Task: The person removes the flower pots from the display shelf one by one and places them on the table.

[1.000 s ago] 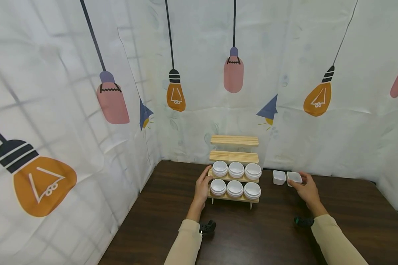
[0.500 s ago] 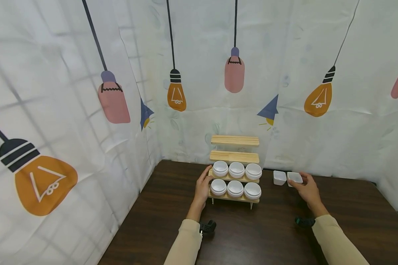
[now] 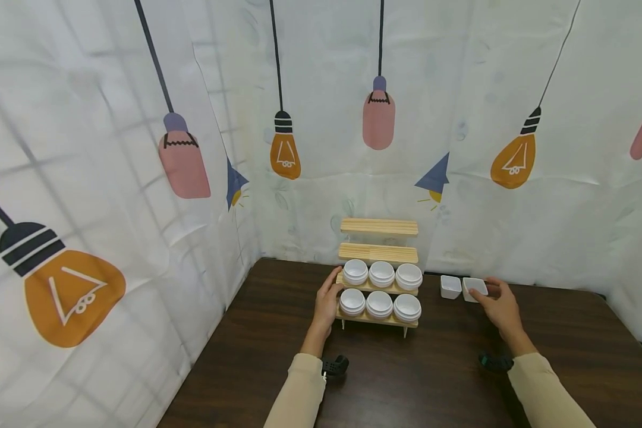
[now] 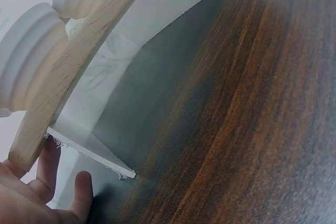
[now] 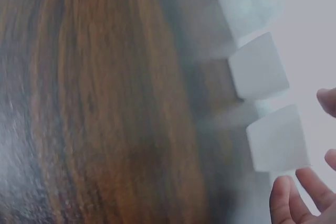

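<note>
A tiered wooden display stand on clear legs bears white round bowls along its two lower shelves. At the stand's left side, my left hand grips the end of a lower shelf; in the left wrist view, its fingers reach behind the wooden edge, beside the leg. Two small white square cups stand right of the stand, a left one and a right one. My right hand is beside the right cup, with thumb and fingers spread apart; its fingertips are close to the cup's side.
The dark wooden table meets a pale curtain printed with lamps and bulbs, hanging behind and at the left. The stand's two upper shelves rise close to that curtain.
My right hand has shifted slightly right, and its thumb and fingers have loosened from the right square cup. The left hand and the stand stay where they were.
</note>
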A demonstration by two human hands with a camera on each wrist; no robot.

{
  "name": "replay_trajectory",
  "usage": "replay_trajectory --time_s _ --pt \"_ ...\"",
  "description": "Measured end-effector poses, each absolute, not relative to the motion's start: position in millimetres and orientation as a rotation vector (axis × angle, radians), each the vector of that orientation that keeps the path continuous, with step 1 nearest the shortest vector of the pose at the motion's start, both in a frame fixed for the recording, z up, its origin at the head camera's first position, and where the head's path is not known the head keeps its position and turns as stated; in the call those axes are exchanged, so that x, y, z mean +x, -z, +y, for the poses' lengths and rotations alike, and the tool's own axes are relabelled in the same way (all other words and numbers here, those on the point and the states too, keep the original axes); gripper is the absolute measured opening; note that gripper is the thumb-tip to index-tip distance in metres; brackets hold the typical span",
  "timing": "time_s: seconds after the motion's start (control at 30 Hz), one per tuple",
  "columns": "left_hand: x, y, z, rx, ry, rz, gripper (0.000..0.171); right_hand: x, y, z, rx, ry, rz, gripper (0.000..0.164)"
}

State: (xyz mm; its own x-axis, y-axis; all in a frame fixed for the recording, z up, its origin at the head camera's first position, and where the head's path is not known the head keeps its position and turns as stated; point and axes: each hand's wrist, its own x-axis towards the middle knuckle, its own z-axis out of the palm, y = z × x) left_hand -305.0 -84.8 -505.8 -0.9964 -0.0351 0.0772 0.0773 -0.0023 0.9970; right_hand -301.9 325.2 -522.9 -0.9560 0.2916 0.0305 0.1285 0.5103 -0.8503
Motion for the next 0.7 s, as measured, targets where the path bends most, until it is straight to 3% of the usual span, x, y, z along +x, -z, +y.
replay_trajectory --time_s 0.7 --pt "-293 491 -84 -0.044 2.196 -2.132 0.049 -278 466 278 -0.128 -1.38 -2.462 0.066"
